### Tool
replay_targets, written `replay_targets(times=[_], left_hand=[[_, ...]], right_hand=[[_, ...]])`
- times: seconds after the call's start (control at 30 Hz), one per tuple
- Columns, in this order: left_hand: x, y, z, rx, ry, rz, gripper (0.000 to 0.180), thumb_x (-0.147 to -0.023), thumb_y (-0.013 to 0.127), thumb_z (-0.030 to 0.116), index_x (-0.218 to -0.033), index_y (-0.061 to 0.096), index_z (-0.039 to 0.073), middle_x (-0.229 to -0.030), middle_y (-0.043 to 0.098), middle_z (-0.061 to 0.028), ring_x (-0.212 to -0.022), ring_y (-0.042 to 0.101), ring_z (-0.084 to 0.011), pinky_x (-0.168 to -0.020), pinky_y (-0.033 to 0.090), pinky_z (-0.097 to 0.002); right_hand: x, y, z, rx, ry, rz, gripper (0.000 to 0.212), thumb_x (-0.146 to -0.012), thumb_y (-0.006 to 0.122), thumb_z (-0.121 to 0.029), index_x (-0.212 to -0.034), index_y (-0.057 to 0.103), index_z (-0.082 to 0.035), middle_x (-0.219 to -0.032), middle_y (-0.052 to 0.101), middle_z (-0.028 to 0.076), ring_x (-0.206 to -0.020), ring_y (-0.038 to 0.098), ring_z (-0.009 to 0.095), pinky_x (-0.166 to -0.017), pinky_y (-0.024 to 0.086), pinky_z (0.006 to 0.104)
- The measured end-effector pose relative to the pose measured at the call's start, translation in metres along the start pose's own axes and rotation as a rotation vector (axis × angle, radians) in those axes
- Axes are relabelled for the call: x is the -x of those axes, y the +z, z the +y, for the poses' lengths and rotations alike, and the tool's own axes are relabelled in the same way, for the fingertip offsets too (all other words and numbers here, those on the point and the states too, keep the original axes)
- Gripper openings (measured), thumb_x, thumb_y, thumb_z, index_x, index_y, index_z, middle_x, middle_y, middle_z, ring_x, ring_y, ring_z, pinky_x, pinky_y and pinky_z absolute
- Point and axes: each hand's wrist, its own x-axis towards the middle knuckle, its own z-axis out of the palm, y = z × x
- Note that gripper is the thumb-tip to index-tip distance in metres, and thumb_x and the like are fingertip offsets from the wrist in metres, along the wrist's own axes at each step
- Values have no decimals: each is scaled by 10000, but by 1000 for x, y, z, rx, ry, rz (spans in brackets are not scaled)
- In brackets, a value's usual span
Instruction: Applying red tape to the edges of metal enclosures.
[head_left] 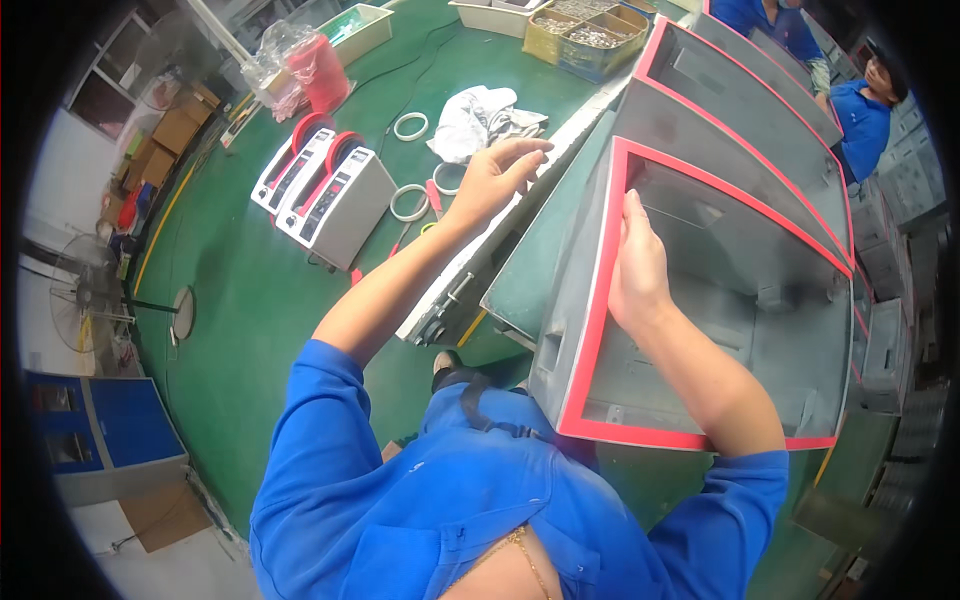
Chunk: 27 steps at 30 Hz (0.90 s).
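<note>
A grey open-fronted metal box (760, 300) stands at my right, its front rim lined with a red strip (597, 340). My right hand (640, 268) lies along the left side of that rim, fingers extended against the red strip; part of them is hidden. My left hand (495, 185) hovers in the air just left of the box, fingers loosely bent and apart, with nothing visible in them. Beneath the boxes runs a conveyor-like bench with a pale edge rail (460, 285). More grey boxes (725, 130) with red rims line up behind the nearest one.
Two white tape dispensers (345, 205) with red rolls stand at left, near pale rings (408, 203) and a white cloth (478, 118). Farther off are a plastic-wrapped red roll (318, 75) and a bin of small parts (595, 35). Two people in blue (862, 125) are behind the boxes.
</note>
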Motion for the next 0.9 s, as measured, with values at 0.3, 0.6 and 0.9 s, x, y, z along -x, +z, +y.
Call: replay_targets(times=[0.3,0.6,0.9], left_hand=[[25,18,16,-318,402,-114,246,-831,540,2,-1068,594,35,-1019,573,-83,-864,555,-131,-689,453,-244],[42,40,20,-603,813,-273,408,-671,599,-40,-1069,568,43,-1130,550,-113,-1079,516,-281,-854,424,-372],[45,41,19,-619,836,-286,422,-674,601,-27,-1089,559,34,-1169,535,-119,-1103,505,-281,-871,424,-368]], right_hand=[[-1,-2,-1,41,13,-52,486,-961,337,-369,-1283,371,-8,-1231,452,90,-1121,436,149,-958,345,273],[4,3,-6,66,-6,19,493,-957,344,-383,-1253,376,10,-1171,458,100,-1097,439,143,-932,362,271],[6,4,-6,52,-24,41,462,-947,376,-392,-1217,422,-20,-1092,491,89,-1014,480,134,-873,402,254]])
